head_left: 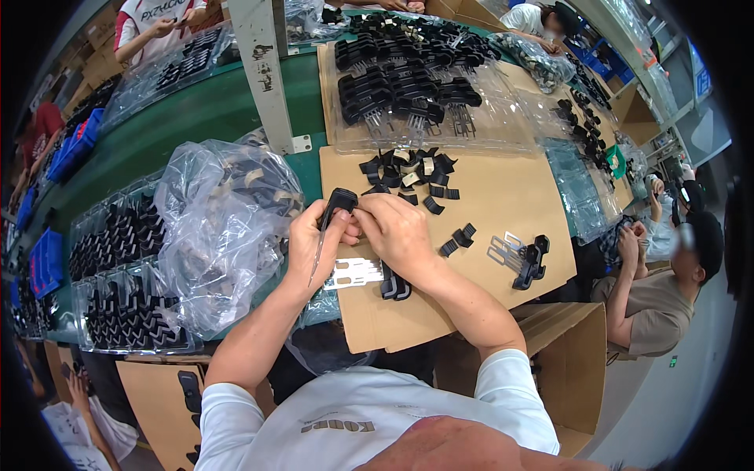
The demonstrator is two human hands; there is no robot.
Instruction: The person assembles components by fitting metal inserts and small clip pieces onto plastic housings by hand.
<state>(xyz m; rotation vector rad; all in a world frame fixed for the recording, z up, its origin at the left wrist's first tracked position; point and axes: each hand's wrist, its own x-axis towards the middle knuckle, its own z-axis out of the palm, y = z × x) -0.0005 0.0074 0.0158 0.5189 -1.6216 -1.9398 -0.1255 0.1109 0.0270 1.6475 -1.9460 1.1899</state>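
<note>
The white short-sleeved shirt [345,400] bears tan lettering [339,426].

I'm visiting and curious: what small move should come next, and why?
Perhaps a gentle press by the right grip on the black piece: the left grip holds it raised, and the right one's fingers are close against its end.

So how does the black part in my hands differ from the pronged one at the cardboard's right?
The held part is between your left hand and right hand; the lying part rests on cardboard. The held part's metal shows edge-on, the lying part's prongs broadside. Both are black.
</note>
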